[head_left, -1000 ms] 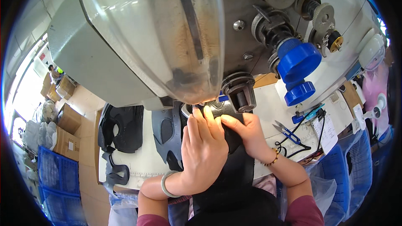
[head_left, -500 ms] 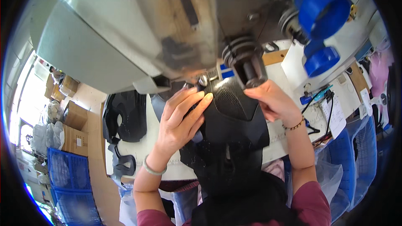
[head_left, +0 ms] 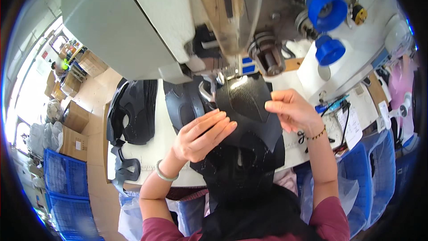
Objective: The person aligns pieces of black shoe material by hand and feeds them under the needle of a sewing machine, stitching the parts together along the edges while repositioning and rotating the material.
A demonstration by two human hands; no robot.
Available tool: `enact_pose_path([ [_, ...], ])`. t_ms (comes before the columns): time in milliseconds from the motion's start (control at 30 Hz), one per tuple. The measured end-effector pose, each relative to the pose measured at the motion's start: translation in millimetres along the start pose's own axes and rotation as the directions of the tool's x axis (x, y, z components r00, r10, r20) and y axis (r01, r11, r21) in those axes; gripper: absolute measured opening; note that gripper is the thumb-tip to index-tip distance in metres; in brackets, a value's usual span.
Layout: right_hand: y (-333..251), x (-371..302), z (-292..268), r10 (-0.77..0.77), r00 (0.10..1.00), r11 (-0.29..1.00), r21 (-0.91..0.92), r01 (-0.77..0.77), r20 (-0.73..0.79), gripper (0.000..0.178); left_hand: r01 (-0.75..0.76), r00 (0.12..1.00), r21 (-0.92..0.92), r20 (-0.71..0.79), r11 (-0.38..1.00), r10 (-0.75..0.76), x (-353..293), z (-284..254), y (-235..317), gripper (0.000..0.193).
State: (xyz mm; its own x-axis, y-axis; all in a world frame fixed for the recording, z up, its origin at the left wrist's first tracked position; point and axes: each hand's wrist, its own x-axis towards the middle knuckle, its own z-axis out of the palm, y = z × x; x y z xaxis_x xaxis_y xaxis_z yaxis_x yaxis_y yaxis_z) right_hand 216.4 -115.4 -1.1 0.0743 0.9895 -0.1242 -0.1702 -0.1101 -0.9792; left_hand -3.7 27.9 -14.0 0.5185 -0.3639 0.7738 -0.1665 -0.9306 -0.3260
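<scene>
Head view, centre of frame: perforated black panel (head_left: 245,100) lying under the sewing machine (head_left: 129,22), close by the shiny metal part (head_left: 220,78), on further black material (head_left: 240,165) draped toward the lower edge. Left of centre, left hand (head_left: 200,136) with fingers extended, held close together and apparently empty, over the panel's lower-left side; impossible to tell whether touching or just above. At right of centre, right hand (head_left: 294,112) at the panel's right edge, thumb and forefinger close together, other fingers curled; impossible to tell whether pinching the edge. Farther left, stack of black pieces (head_left: 140,111) on the white table (head_left: 162,140).

Likeliest trouble, by judgement: slewing of the panel from uneven guidance, with light contact at left and a tug at right. Also possible: drag or creasing from the draped material, and pinched fingertips from straying too near the metal part.
</scene>
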Motion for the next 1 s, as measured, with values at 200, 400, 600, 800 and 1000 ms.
enact_pose_path([
  [200, 0.2, -5.4, 9.2, -0.043, 0.997, 0.999, 0.009, 0.044, -0.066, 0.037, 0.036, 0.999, -0.049, 0.009, 0.998, -0.035, 5.8, -9.2, -0.1, 0.024],
  [400, -2.7, 0.4, 6.3, -0.120, 0.991, 0.992, 0.020, 0.121, -0.065, 0.030, 0.056, 0.998, -0.025, 0.014, 0.998, -0.055, 3.3, -5.9, -0.8, 0.027],
  [600, -2.0, 9.9, 0.5, -0.155, 0.986, 0.985, 0.065, 0.159, -0.062, 0.022, 0.080, 0.997, -0.018, -0.008, 0.997, -0.080, 5.0, -1.6, -5.7, 0.030],
  [800, -5.6, 17.2, 2.4, -0.149, 0.978, 0.976, 0.140, 0.169, -0.146, 0.017, 0.070, 0.997, 0.035, 0.011, 0.997, -0.071, 7.7, -0.7, -13.4, 0.031],
  [1000, 1.6, 27.9, -7.8, -0.164, 0.971, 0.962, 0.191, 0.196, -0.171, 0.012, 0.076, 0.997, 0.056, -0.033, 0.996, -0.074, 10.1, 7.7, -21.8, 0.025],
])
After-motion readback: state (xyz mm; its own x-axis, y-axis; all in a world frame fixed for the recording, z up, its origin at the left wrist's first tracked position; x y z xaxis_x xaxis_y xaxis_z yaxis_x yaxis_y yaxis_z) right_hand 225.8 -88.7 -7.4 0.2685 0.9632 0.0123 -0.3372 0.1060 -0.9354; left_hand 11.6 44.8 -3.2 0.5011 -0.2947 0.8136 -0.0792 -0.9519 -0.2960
